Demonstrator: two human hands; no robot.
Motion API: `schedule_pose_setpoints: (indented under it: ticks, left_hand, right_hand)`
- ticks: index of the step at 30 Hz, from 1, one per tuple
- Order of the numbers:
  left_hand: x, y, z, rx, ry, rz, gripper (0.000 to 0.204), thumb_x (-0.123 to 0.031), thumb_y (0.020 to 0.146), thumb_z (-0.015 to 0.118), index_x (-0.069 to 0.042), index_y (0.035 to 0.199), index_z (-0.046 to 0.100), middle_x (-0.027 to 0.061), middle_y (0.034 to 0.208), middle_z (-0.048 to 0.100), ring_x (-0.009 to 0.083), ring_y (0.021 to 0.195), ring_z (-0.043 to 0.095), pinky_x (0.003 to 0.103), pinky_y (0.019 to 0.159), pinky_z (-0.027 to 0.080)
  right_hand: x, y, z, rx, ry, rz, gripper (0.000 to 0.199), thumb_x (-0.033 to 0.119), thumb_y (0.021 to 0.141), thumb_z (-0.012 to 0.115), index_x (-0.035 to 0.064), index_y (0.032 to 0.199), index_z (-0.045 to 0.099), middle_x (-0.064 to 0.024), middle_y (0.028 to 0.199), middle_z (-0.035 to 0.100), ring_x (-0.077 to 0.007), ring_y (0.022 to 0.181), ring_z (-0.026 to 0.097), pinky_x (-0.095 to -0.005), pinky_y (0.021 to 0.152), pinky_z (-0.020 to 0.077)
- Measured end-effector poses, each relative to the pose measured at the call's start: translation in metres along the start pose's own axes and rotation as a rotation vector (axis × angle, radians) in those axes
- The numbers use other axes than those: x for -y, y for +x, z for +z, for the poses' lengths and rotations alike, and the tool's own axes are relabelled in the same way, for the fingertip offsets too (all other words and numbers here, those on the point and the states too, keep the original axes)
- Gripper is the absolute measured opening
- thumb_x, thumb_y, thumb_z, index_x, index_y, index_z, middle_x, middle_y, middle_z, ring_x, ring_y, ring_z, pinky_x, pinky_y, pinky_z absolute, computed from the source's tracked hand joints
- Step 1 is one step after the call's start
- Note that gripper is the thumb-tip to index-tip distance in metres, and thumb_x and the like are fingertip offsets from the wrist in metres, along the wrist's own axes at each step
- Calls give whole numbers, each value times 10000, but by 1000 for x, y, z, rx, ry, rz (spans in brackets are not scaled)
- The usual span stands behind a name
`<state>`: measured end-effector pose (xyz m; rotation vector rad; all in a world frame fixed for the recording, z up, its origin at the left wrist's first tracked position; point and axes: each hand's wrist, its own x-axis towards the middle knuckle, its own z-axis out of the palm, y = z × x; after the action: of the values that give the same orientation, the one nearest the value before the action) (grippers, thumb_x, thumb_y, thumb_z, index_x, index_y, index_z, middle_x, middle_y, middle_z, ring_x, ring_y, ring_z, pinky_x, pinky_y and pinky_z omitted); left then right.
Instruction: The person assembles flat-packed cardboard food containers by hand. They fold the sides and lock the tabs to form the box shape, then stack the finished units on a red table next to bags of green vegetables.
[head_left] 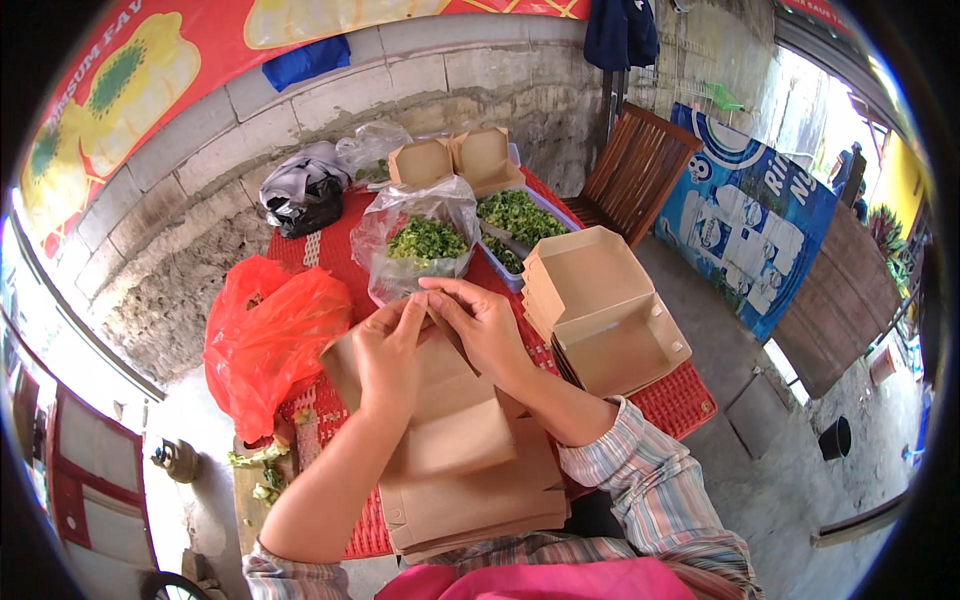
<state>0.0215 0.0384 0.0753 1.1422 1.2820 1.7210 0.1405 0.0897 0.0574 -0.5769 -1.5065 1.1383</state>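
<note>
Both my hands meet at the far corner of a brown cardboard box [450, 400] that is partly folded. My left hand [388, 345] pinches its edge with thumb and forefinger. Opposite it, my right hand [480, 330] grips the same corner, where a raised flap shows between the hands. Under the box lies a pile of flat cardboard blanks [480, 505], close to my body. A stack of folded open boxes [610, 290] stands to the right. Just beyond my hands, a clear plastic bag [385, 225] holds chopped greens [428, 238].
The table has a red woven cover [680, 400]. A red plastic bag [270, 340] sits at its left. Farther back are a tub [572, 218] of chopped greens, two open boxes [485, 155] and a black bag [308, 205]. A wooden chair [640, 165] stands behind, by a block wall [410, 75].
</note>
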Motion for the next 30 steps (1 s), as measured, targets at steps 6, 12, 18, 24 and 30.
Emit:
schedule_pose_setpoints:
  ticks: [6, 12, 18, 24, 30]
  left_hand:
    - [-5, 15, 3, 8, -86, -39, 226, -139, 983, 580, 67, 1033, 658, 104, 944, 689, 158, 847, 680, 306, 829, 574]
    - [-8, 7, 12, -127, 24, 174, 207, -127, 980, 590, 61, 1013, 670, 81, 917, 689, 124, 829, 668, 278, 793, 569]
    - [-42, 3, 5, -154, 68, 397, 167, -116, 979, 593, 21, 981, 690, 23, 886, 676, 71, 812, 610, 252, 780, 525]
    - [-35, 9, -3, -158, 121, 471, 119, -84, 965, 608, 23, 947, 658, -13, 766, 600, 49, 717, 497, 221, 670, 432]
    - [-47, 5, -11, -35, 274, 494, 94, -6, 949, 566, 14, 1009, 635, 39, 812, 636, 75, 753, 543, 237, 700, 455]
  right_hand:
    - [0, 9, 12, -106, 110, -11, 250, 125, 965, 611, -23, 1159, 663, -138, 1000, 728, -89, 879, 637, -264, 777, 526]
    - [11, 19, 7, -24, -116, -137, 257, 147, 965, 617, -18, 1155, 667, -116, 966, 728, -89, 856, 627, -269, 757, 516]
    - [59, 30, 17, 102, -17, -125, 232, 155, 956, 637, -14, 1109, 678, -75, 901, 720, -75, 807, 610, -246, 728, 501]
    - [59, 33, 15, 174, -3, -10, 203, 159, 947, 658, 20, 1088, 704, -13, 924, 711, -43, 819, 602, -219, 719, 490]
    - [50, 38, 13, 176, 56, -31, 210, 141, 942, 660, -7, 1089, 679, -31, 940, 705, -61, 843, 617, -231, 740, 498]
